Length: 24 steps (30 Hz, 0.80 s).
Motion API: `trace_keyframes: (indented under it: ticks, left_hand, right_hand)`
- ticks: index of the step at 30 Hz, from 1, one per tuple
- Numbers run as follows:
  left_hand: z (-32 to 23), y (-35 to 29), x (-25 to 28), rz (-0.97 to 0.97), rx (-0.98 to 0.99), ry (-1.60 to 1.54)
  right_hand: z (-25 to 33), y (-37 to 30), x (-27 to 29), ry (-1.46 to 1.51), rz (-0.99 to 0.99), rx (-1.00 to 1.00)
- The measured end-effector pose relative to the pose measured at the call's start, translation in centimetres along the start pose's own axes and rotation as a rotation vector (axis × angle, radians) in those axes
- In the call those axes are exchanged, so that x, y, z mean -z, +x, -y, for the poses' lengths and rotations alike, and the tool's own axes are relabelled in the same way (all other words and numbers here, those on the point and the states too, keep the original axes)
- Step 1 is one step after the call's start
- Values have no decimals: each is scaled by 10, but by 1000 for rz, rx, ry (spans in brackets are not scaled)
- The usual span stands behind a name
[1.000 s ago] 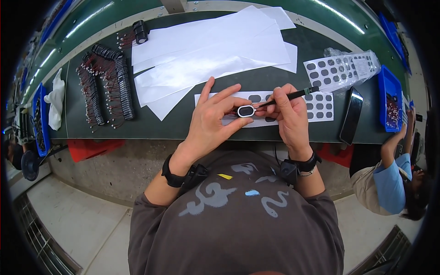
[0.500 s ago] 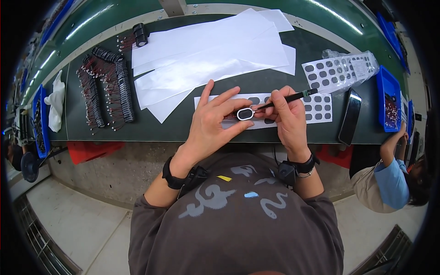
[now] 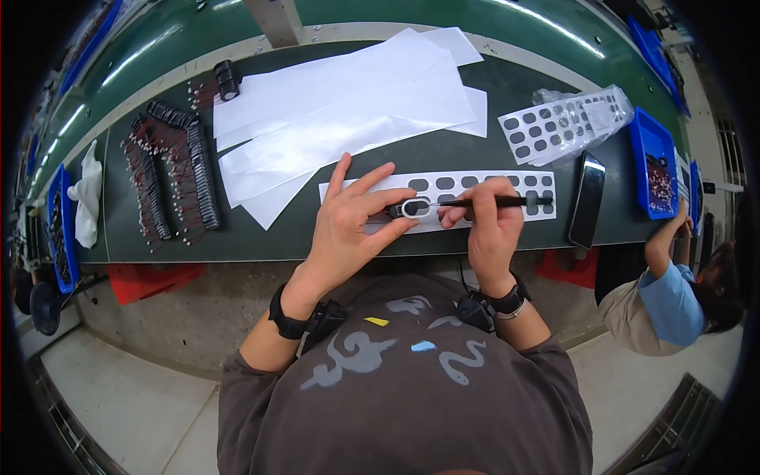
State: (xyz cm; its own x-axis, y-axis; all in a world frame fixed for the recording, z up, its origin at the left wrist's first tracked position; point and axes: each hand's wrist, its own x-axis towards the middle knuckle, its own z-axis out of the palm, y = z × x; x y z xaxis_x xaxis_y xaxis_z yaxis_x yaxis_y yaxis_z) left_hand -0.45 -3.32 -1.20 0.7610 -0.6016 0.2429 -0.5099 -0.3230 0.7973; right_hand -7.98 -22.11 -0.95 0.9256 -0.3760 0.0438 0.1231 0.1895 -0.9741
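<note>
Between the thumb and index finger of my left hand [image 3: 348,222] is a small black speaker [image 3: 397,210], its other fingers spread. A white oval ring [image 3: 416,207] shows at the speaker's right end; whether it is stuck there I cannot tell. My right hand [image 3: 492,226] grips slim black tweezers [image 3: 511,201], held nearly level, with the tip at the ring. Under both hands lies a white sheet with rows of dark rounded stickers [image 3: 461,171]. Red wires from the speaker are mostly hidden by my left hand.
Rows of black speakers [image 3: 204,178] with red wires stand at left. White paper sheets [image 3: 348,95] cover the table's back middle. At right are a bagged sticker sheet [image 3: 546,127], a phone [image 3: 587,202], a blue bin [image 3: 641,158] and another person [image 3: 665,305].
The tweezers have swung from a slant to nearly level, and their tip is at the ring. The speaker has turned in my left fingers. The whole view has shifted slightly.
</note>
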Motion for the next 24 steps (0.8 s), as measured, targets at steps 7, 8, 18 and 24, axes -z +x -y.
trace_keyframes:
  ticks: [7, 8, 18, 24]
  left_hand:
    - [-1, 4, -4, -13, -2, -13]
    - [0, 3, -4, -8, -3, -17]
    - [1, 1, -3, -10, 0, -24]
    - [2, 1, -4, -10, 10, -20]
  right_hand:
    - [1, 7, 4, 16, 14, -166]
    - [1, 7, 3, -10, 15, -176]
    - [0, 11, 0, -6, 46, -199]
    - [0, 11, 0, -28, 52, -192]
